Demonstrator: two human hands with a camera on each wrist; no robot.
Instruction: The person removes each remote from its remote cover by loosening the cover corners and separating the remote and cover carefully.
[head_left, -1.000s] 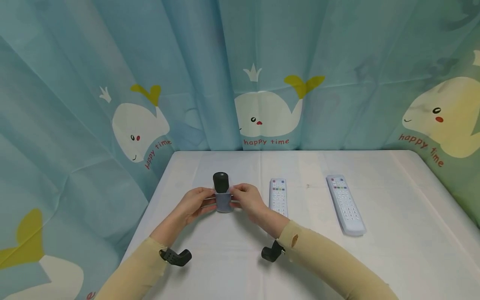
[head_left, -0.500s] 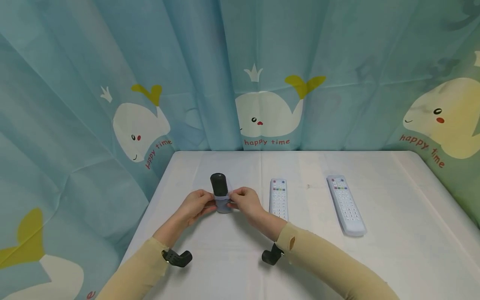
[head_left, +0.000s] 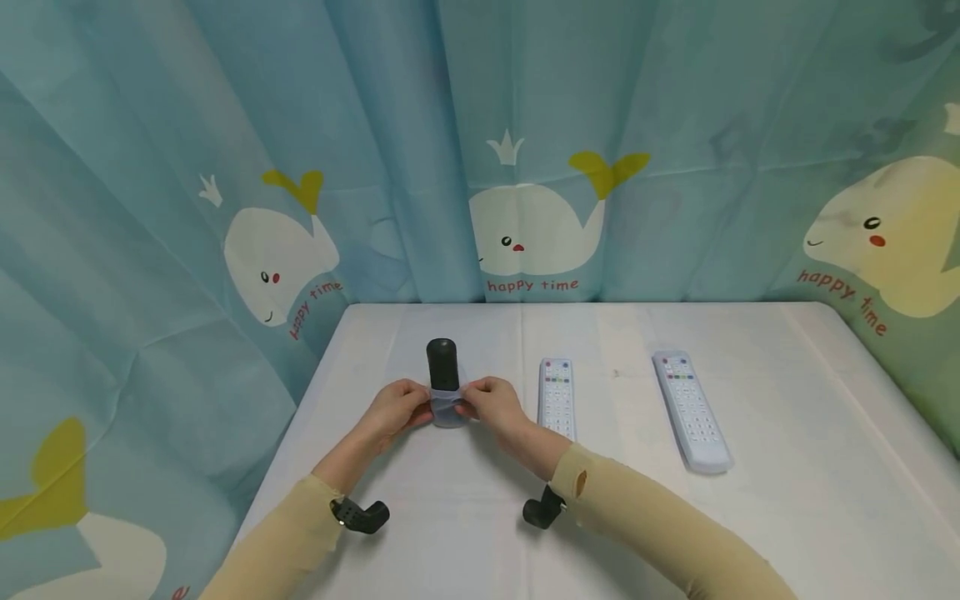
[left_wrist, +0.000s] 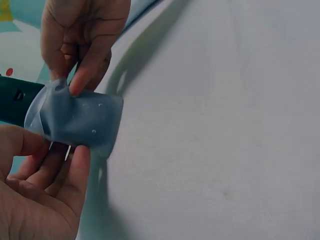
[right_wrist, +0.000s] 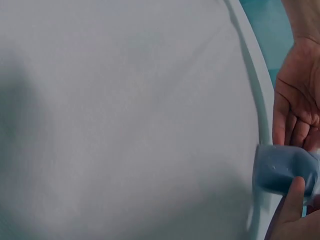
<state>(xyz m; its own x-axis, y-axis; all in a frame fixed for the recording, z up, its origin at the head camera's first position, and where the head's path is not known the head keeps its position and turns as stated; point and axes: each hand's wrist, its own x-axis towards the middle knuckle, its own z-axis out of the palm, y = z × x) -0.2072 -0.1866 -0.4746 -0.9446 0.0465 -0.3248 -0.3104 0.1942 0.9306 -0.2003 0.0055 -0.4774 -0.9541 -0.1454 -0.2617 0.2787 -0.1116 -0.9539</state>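
A black remote control (head_left: 442,364), its plain side toward me, sticks up out of a translucent bluish silicone cover (head_left: 447,410) on the left part of the table. My left hand (head_left: 396,407) pinches the cover's left edge near its mouth. On the opposite edge my right hand (head_left: 495,402) grips with thumb and fingers. In the left wrist view the cover (left_wrist: 82,115) looks wrinkled at the mouth, and the remote's dark end (left_wrist: 17,101) comes out to the left. The right wrist view catches the cover (right_wrist: 280,167) between both hands; the remote's black end is out of that frame.
A white remote control (head_left: 557,396) lies just right of my right hand, its lower end partly behind the forearm. Farther right lies another white remote (head_left: 692,412) at a slant. A blue whale-print curtain (head_left: 420,167) hangs behind the white-covered table (head_left: 810,400).
More of the black remote shows above the cover, whose mouth has become creased and sits slightly lower. The remote tipped left, then came back upright. Both hands kept their hold.
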